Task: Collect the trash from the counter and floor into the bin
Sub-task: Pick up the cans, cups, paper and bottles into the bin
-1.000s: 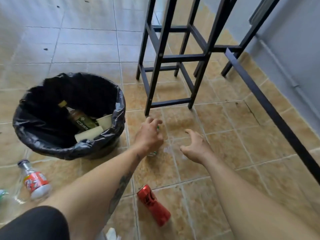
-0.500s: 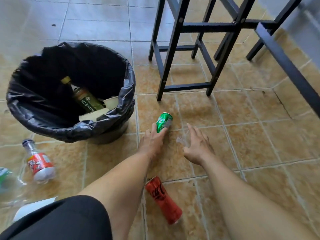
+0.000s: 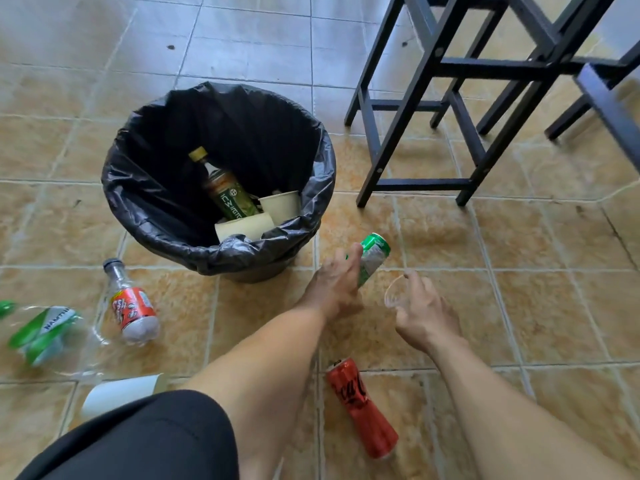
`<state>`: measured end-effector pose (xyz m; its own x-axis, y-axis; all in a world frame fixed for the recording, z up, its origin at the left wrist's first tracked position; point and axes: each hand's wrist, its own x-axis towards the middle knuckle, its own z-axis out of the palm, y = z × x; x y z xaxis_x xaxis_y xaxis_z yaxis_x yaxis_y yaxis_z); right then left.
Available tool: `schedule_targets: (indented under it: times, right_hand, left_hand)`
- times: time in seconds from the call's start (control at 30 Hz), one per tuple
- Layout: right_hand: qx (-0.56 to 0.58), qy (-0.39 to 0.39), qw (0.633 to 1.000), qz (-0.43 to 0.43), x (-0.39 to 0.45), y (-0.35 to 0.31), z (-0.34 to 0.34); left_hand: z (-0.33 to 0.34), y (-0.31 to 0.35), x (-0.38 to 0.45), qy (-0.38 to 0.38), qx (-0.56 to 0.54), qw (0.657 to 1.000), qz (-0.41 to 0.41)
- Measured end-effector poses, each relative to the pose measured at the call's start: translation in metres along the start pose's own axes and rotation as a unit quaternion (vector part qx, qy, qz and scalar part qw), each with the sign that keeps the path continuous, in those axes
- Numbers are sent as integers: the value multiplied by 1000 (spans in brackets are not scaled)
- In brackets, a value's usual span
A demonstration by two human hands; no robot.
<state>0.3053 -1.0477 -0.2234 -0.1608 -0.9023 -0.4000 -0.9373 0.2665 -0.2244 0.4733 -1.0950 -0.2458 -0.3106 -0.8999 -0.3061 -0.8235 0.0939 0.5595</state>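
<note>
A tan tiled floor fills the view, turning to paler grey tiles farther off, with the black legs of a stool standing at the upper right. A bin lined with a black bag sits on the floor left of the stool; inside it lie a green-labelled bottle with a yellow cap and two pale paper cups, one upright and one on its side.

The left hand reaches out just right of the bin, its fingers wrapped around a green can that tilts up and away from the palm — the can is off the floor, close to the bin's rim but not over it. The right hand is just beside it, its fingers pinching the rim of a clear plastic cup.

More trash lies on the floor: a red can on its side between the two forearms, a clear bottle with a red label left of the bin, a crumpled green-labelled bottle at the far left edge, and a white paper cup lying on its side near the black sleeve at the bottom.
</note>
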Motion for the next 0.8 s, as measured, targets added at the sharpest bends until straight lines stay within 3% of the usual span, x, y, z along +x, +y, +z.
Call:
schedule_targets:
  times: [0.2, 0.4, 0.63, 0.8]
  right_hand:
    - [109, 144, 983, -21, 4, -13, -103]
    - [205, 211, 949, -113, -13, -69, -184]
    - [304, 152, 918, -202, -17, -189, -186]
    - [295, 65, 928, -216, -17, -229, -157]
  left_hand:
    - [-61, 70, -6, 71, -157, 983, 65]
    - [-168, 95, -37, 175, -226, 952, 111]
    - [-265, 16, -81, 277, -241, 930, -30]
    - [-265, -42, -101, 213, -200, 945, -149]
